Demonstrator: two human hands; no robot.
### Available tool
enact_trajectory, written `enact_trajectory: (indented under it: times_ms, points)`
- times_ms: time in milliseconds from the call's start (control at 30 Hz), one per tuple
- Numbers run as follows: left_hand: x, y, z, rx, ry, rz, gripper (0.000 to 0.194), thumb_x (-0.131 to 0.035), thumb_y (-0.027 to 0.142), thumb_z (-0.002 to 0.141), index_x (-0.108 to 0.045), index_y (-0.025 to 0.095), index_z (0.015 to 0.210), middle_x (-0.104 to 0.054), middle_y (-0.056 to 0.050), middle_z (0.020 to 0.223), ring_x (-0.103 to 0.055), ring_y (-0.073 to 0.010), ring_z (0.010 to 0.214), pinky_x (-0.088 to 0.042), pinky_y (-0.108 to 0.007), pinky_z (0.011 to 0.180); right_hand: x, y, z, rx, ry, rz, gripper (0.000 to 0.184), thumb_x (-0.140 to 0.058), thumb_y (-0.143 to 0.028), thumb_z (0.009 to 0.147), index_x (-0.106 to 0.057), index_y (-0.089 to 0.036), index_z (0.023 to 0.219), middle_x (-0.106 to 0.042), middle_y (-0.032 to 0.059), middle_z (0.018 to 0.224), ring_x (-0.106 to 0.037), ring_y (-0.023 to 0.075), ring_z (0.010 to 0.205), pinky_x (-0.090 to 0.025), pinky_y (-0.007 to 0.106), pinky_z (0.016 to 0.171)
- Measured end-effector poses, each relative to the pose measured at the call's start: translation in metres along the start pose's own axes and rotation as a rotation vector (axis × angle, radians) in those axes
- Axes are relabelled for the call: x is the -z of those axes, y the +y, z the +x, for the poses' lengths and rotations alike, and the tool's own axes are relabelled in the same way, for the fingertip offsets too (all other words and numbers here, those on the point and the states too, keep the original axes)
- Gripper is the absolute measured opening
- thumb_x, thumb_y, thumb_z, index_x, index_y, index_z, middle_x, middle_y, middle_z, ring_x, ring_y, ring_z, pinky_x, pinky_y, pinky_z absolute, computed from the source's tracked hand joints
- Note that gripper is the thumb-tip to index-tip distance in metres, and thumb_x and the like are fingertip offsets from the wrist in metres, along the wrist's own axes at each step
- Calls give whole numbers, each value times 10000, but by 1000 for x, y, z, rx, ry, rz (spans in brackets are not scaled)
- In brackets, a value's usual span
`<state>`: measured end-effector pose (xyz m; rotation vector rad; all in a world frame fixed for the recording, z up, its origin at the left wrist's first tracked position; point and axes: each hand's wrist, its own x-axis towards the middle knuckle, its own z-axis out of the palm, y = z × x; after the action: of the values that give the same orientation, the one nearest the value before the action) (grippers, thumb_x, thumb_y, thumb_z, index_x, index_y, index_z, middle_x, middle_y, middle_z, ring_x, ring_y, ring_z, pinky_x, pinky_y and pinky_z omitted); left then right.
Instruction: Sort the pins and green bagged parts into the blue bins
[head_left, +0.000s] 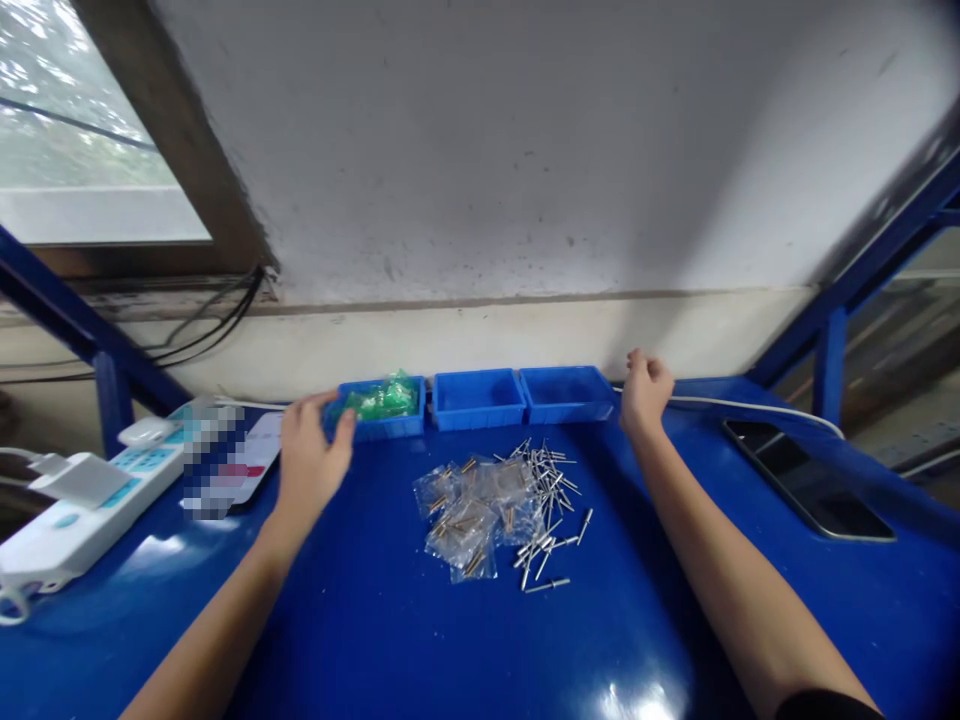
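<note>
My left hand (315,450) is at the left end of a blue bin (390,428) that holds green plastic packets (386,400). Its thumb and fingers are apart around the bin's near left corner and appear to touch it. My right hand (646,392) is curled closed beside the right end of another blue bin (566,412), with nothing visible in it. Between these two stands a third blue bin (480,415). In front lie small clear bags (465,525) of brass-coloured pins, against a loose heap of silver blind rivets (551,485).
On the left, a white power strip (97,520) with plugged-in chargers lies beside a partly blurred phone-like object (251,460). A dark phone (806,480) rests on the blue table (420,650) at right. A white cable (750,402) runs along the wall; blue frame posts flank the table.
</note>
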<state>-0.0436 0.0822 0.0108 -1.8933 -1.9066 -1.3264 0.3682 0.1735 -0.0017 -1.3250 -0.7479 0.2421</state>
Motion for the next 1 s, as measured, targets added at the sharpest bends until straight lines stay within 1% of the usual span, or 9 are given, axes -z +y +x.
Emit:
enact_trajectory:
  times_ms: [100, 167, 233, 300, 433, 567, 667, 833, 1000]
  points:
    - [7, -39, -1, 301, -173, -172, 683, -580, 449, 759, -361, 123, 1317, -427, -202, 1324, -415, -326, 1242, -406, -475, 967, -2, -23, -13, 82, -1, -1, 271, -498, -399, 787, -601, -149, 790, -600, 25, 779, -552, 163, 794, -425, 309, 787]
    - [4, -50, 4, 256, -367, -312, 916, -626, 458, 729, -120, 153, 1428, -221, -210, 1472, -291, -313, 1337, -366, -456, 1015, 0, -37, -31, 138, -49, -14, 239, -522, -374, 777, -612, -153, 765, -601, 29, 774, -552, 160, 788, -426, 298, 771]
    - [-1, -54, 14, 114, -484, -349, 1037, -679, 451, 682, -30, 184, 1446, -92, -175, 1520, -157, -306, 1386, -252, -478, 1081, 8, -48, -53, 224, -108, -72, 230, -524, -364, 786, -617, -159, 742, -598, 31, 760, -547, 160, 775, -428, 292, 750]
    - [-6, -58, 26, 42, -530, -343, 986, -689, 443, 668, -123, 203, 1438, -129, -142, 1521, -141, -295, 1391, -170, -480, 1109, 20, -54, -75, 318, -151, -163, 242, -504, -368, 811, -609, -168, 725, -590, 30, 747, -540, 164, 768, -427, 291, 735]
    - [-10, -69, 37, 46, -523, -322, 754, -686, 450, 649, -402, 190, 1297, -382, -137, 1386, -344, -301, 1308, -245, -461, 1089, 46, -53, -103, 381, -190, -258, 257, -481, -382, 845, -596, -182, 732, -601, 29, 743, -535, 169, 751, -424, 283, 706]
    - [7, -70, 25, -11, -483, -277, 908, -755, 448, 553, -327, 205, 1316, -361, -154, 1339, -387, -338, 1263, -340, -492, 1028, 53, -44, -107, 436, -222, -345, 252, -470, -367, 854, -604, -184, 746, -602, 34, 724, -527, 175, 721, -422, 291, 693]
    - [38, -54, 12, 0, -423, -429, 1039, -759, 420, 558, -141, 255, 1377, -349, -147, 1343, -437, -319, 1227, -425, -464, 964, 48, -40, -109, 455, -283, -352, 238, -481, -358, 848, -610, -187, 744, -602, 33, 711, -523, 176, 697, -421, 298, 697]
    - [86, 5, 4, -224, -346, -401, 962, -776, 409, 546, -277, 297, 1361, -382, -69, 1389, -372, -318, 1281, -287, -469, 1089, 38, -50, -130, 521, -467, -316, 205, -489, -327, 858, -612, -199, 755, -614, 29, 718, -527, 178, 699, -415, 303, 689]
    - [88, 69, 17, -516, -709, -159, 729, -712, 400, 658, -417, 344, 1323, -491, -23, 1339, -443, -281, 1237, -361, -452, 1040, 35, -73, -163, 630, -808, -255, 215, -435, -315, 904, -613, -196, 890, -613, 45, 770, -521, 200, 775, -410, 339, 742]
